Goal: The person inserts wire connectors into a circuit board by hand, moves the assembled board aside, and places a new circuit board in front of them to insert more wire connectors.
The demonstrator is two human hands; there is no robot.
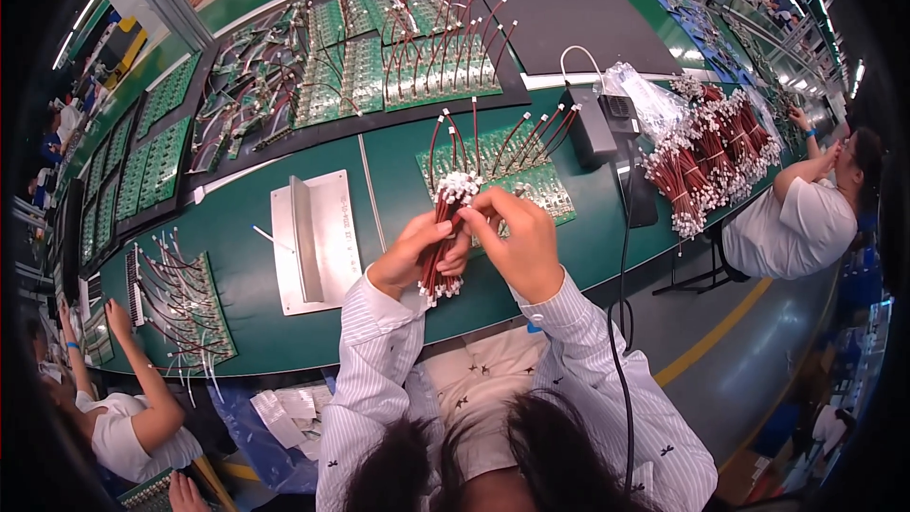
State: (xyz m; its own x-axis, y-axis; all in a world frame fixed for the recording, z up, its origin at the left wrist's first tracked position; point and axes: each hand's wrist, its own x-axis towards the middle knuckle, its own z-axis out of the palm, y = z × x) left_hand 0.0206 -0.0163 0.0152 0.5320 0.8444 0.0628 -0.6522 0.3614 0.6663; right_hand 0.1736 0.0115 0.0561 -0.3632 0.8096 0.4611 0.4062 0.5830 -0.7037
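My left hand (409, 254) is closed around a bundle of dark red connector cables (457, 188), held upright over the table's front edge. White plugs crowd its top end, and more plugs show below my fingers. My right hand (519, 235) pinches at the bundle's right side, just under the upper plugs; its fingertips partly hide what they grip. Right behind my hands lies a green circuit board panel (545, 194), with several red cables standing up from it.
To the left is a metal plate with an upright bar (327, 256). Populated board panels (346, 85) fill the back mat. A black power adapter (590, 128) and piled cable bundles (706, 156) stand at right. A black cord (616, 351) hangs beside my right arm. Co-workers sit both sides.
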